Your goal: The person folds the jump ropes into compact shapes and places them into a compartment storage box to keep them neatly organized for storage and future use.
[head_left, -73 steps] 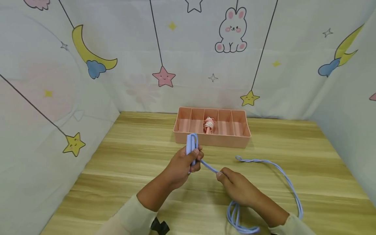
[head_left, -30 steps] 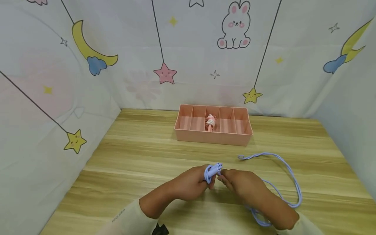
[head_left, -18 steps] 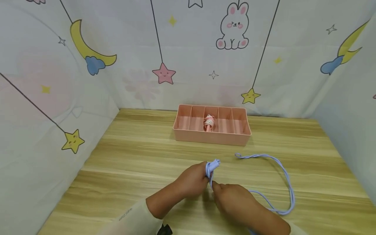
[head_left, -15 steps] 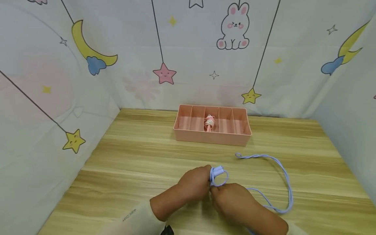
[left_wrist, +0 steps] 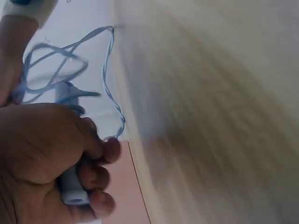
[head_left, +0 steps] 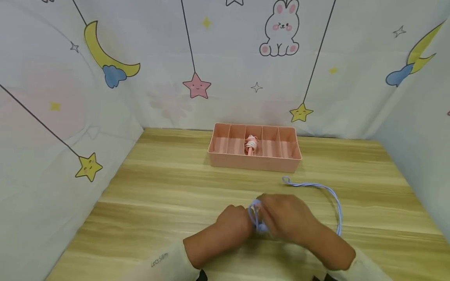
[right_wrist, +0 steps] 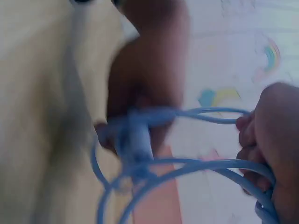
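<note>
A lavender-blue jump rope is in both hands over the table's front middle. My left hand [head_left: 233, 224] grips its handles [left_wrist: 72, 186], and one hollow handle end pokes out below the fingers in the left wrist view. Turns of cord [head_left: 254, 214] lie around the handles beside the left fist. My right hand [head_left: 290, 218] holds the cord in curled fingers; in the right wrist view cord loops [right_wrist: 196, 165] stretch from the handle [right_wrist: 139, 140] to that hand [right_wrist: 280, 144]. A twisted length of the rope [head_left: 328, 189] trails on the table to the right.
A peach tray [head_left: 254, 162] with several compartments stands at the table's back. A wound pink-and-white jump rope [head_left: 251, 145] lies in its middle compartment. White printed cloth [head_left: 168, 50] walls the wooden table [head_left: 158, 183] at back and sides.
Left hand came down from near the tray and turned; cord now wraps the handles. Right hand has circled from below to above the handles. The loose rope on the table has shortened.
</note>
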Tool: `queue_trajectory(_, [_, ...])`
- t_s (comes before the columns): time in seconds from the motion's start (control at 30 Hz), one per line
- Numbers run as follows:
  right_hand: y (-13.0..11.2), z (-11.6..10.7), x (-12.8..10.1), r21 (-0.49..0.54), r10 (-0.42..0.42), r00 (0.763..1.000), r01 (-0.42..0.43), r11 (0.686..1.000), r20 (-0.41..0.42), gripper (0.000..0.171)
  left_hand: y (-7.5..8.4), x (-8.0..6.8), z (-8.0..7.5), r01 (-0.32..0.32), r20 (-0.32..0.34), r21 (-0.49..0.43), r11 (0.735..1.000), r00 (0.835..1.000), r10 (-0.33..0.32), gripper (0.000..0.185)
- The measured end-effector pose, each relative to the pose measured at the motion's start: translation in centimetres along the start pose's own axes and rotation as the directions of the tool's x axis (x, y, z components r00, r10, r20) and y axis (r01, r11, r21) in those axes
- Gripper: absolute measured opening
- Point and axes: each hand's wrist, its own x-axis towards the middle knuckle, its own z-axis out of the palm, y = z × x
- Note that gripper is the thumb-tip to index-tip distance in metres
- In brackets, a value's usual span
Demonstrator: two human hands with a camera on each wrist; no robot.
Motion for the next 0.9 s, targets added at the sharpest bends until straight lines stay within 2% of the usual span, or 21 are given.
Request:
queue_trajectory(0.07, [1.7,-0.4,0.0,-0.028,0.164,0.985,-0.163,0.986,0.048,0.026,-0.2,-0.1,-0.4,-0.069,-0.074,0.097,0.993,0.994,0.076,0.013])
queue_trajectory(0.1, [2.5,-0.4,-0.1,-0.046,0.24,0.966,-0.237,0.97,0.09,0.023,-0.4,0.0,-0.6,-0.102,-0.107,0.119,0.988,0.988,0.115,0.013])
queue_trajectory(0.13, [3.1,-0.3,-0.4,-0.055,0.31,0.938,-0.306,0.951,0.153,0.02,-0.5,0.0,-0.9,-0.112,-0.139,0.099,0.989,0.982,0.125,0.012])
queue_trajectory(0.17, [3.5,-0.1,-0.7,-0.075,0.365,0.906,-0.358,0.931,0.213,0.019,-0.8,0.0,-1.1,-0.109,-0.162,0.055,0.993,0.98,0.117,0.014])
queue_trajectory(0.23, [4.0,0.6,-1.6,-0.116,0.418,0.853,-0.402,0.908,0.313,0.021,-1.3,0.0,-1.6,-0.081,-0.201,-0.07,0.994,0.977,0.066,0.017])
queue_trajectory(0.27, [4.1,0.9,-2.1,-0.129,0.421,0.837,-0.402,0.907,0.349,0.024,-1.6,-0.1,-1.8,-0.061,-0.208,-0.14,0.988,0.978,0.03,0.018])
queue_trajectory(0.33, [3.9,1.5,-3.0,-0.151,0.401,0.83,-0.372,0.916,0.387,0.028,-2.3,-0.2,-2.2,-0.019,-0.191,-0.312,0.95,0.981,-0.043,0.017])
queue_trajectory(0.37, [3.8,1.8,-3.3,-0.167,0.384,0.839,-0.345,0.923,0.387,0.029,-2.6,-0.3,-2.3,-0.008,-0.169,-0.407,0.913,0.983,-0.067,0.016])
queue_trajectory(0.4, [3.6,1.9,-3.6,-0.183,0.366,0.849,-0.318,0.93,0.382,0.029,-2.9,-0.3,-2.4,0.005,-0.14,-0.501,0.865,0.986,-0.086,0.015])
queue_trajectory(0.43, [3.4,2.0,-3.7,-0.198,0.354,0.856,-0.299,0.933,0.376,0.029,-3.1,-0.4,-2.5,0.019,-0.1,-0.597,0.802,0.99,-0.098,0.012])
queue_trajectory(0.47, [3.2,2.0,-3.7,-0.218,0.345,0.863,-0.28,0.935,0.37,0.029,-3.3,-0.5,-2.6,0.031,-0.067,-0.684,0.729,0.992,-0.106,0.011])
queue_trajectory(0.53, [2.8,1.9,-3.6,-0.255,0.323,0.87,-0.239,0.937,0.373,0.02,-3.5,-0.7,-2.9,0.066,0.002,-0.828,0.557,0.993,-0.116,0.014])
queue_trajectory(0.57, [2.6,1.8,-3.5,-0.272,0.315,0.871,-0.22,0.937,0.378,0.016,-3.6,-0.8,-3.1,0.081,0.027,-0.878,0.471,0.992,-0.12,0.018])
queue_trajectory(0.6, [2.4,1.8,-3.4,-0.283,0.301,0.873,-0.199,0.938,0.384,0.013,-3.7,-0.9,-3.2,0.094,0.049,-0.912,0.4,0.991,-0.122,0.022])
queue_trajectory(0.63, [2.1,1.7,-3.4,-0.289,0.289,0.873,-0.18,0.94,0.394,0.015,-3.8,-1.1,-3.4,0.103,0.063,-0.931,0.351,0.99,-0.124,0.025])
queue_trajectory(0.67, [1.9,1.7,-3.4,-0.29,0.274,0.874,-0.162,0.943,0.401,0.018,-4.0,-1.1,-3.6,0.108,0.071,-0.941,0.32,0.989,-0.126,0.026])
queue_trajectory(0.7, [1.7,1.7,-3.5,-0.288,0.259,0.877,-0.147,0.946,0.405,0.021,-4.2,-1.2,-3.7,0.118,0.084,-0.947,0.3,0.989,-0.125,0.027])
queue_trajectory(0.73, [1.5,1.7,-3.5,-0.289,0.241,0.883,-0.127,0.949,0.403,0.022,-4.4,-1.2,-3.8,0.116,0.085,-0.948,0.298,0.99,-0.115,0.025])
queue_trajectory(0.77, [1.2,1.7,-3.5,-0.281,0.23,0.884,-0.119,0.952,0.406,0.02,-4.6,-1.2,-3.7,0.114,0.084,-0.941,0.32,0.991,-0.107,0.022])
queue_trajectory(0.83, [0.7,1.8,-3.6,-0.271,0.19,0.894,-0.08,0.959,0.406,0.017,-4.8,-1.1,-3.4,0.109,0.075,-0.913,0.394,0.992,-0.102,0.015])
queue_trajectory(0.9, [0.0,1.9,-3.7,-0.26,0.144,0.905,-0.038,0.965,0.399,0.019,-5.0,-1.0,-3.0,0.111,0.069,-0.883,0.456,0.992,-0.108,0.01])
